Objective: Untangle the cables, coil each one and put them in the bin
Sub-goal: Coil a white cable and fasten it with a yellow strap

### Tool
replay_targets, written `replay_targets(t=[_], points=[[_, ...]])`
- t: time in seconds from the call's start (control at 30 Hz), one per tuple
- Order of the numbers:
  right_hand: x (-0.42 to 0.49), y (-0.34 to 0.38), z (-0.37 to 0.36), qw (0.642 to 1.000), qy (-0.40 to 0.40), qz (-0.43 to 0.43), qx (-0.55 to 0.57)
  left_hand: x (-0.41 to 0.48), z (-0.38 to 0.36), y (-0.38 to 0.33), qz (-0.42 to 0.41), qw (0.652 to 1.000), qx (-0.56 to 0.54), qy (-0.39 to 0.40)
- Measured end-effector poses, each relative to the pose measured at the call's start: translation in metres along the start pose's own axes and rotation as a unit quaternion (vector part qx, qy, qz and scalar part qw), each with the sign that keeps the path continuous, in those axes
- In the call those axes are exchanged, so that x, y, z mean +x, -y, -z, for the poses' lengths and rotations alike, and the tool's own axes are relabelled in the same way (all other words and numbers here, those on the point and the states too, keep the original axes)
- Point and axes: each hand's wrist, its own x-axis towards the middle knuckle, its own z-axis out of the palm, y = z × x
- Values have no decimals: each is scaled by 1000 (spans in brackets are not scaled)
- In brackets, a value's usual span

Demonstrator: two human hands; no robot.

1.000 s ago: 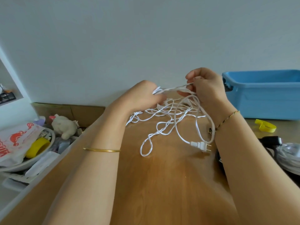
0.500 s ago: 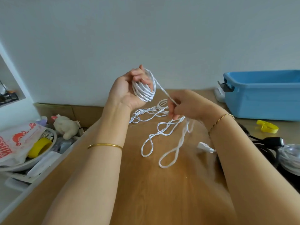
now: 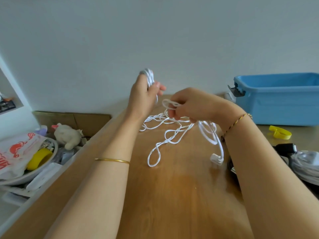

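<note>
Moved on from picking at the tangle with both hands buried in it a second ago; winding in earnest now. Gripping a small tight coil (image 3: pixel 149 77) of the white cable (image 3: pixel 165 135) in the left hand (image 3: pixel 144 95), with fingers (image 3: pixel 159 87) curled round the turns; held higher than half a second back, turned back-of-hand to the camera, above the far end of the worktop (image 3: pixel 172 204). Pinching a fresh loop (image 3: pixel 170 102) between thumb and fingers of the right hand (image 3: pixel 191 106); lifted clear of the wood after drawing slack low down half a second ago; carried now just right of the left hand, near but not touching.

Leaving most of the length strewn in loose, crossing loops on the worktop, below and between the two wrists; leaving the plug (image 3: pixel 215 158) much as before, flat on the wood near the right forearm.

Points, probably, to one cable freed enough to wind, with a further turn about to go on the coil. Far from finished all the same: plenty of slack to gather; no way of telling from this angle what lies inside the blue bin (image 3: pixel 276 107) at far right; a black lead (image 3: pixel 285 148) and what looks like a pale bundle (image 3: pixel 307 163) waiting at the right edge. Worth watching for snags among the crossed loops while drawing in slack.
</note>
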Motion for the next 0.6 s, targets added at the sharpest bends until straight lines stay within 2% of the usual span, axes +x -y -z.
replay_targets(t=[0.13, 0.17, 0.27, 0.33, 0.43, 0.47, 0.53, 0.6], points=[[2, -8, 4, 991, -112, -27, 73, 1, 4, -2, 5, 979, 153, 133], [2, -10, 4, 985, -140, -34, 97, 0, 5, -5, 30, 977, 143, 155], [4, -15, 4, 961, -206, -51, 174, -3, 12, -14, 145, 972, 0, 186], [6, -17, 2, 949, -225, -56, 213, -4, 18, -17, 158, 964, -31, 210], [10, -21, -1, 937, -234, -61, 252, -4, 19, -15, 141, 963, 13, 228], [13, -25, -2, 943, -240, -64, 221, -4, 19, -14, 140, 966, 8, 218], [16, -31, -4, 965, -245, -67, 72, -1, 18, -10, 131, 973, -3, 192], [19, -33, -10, 965, -257, -45, -31, 0, 18, -10, 123, 976, 7, 180]])
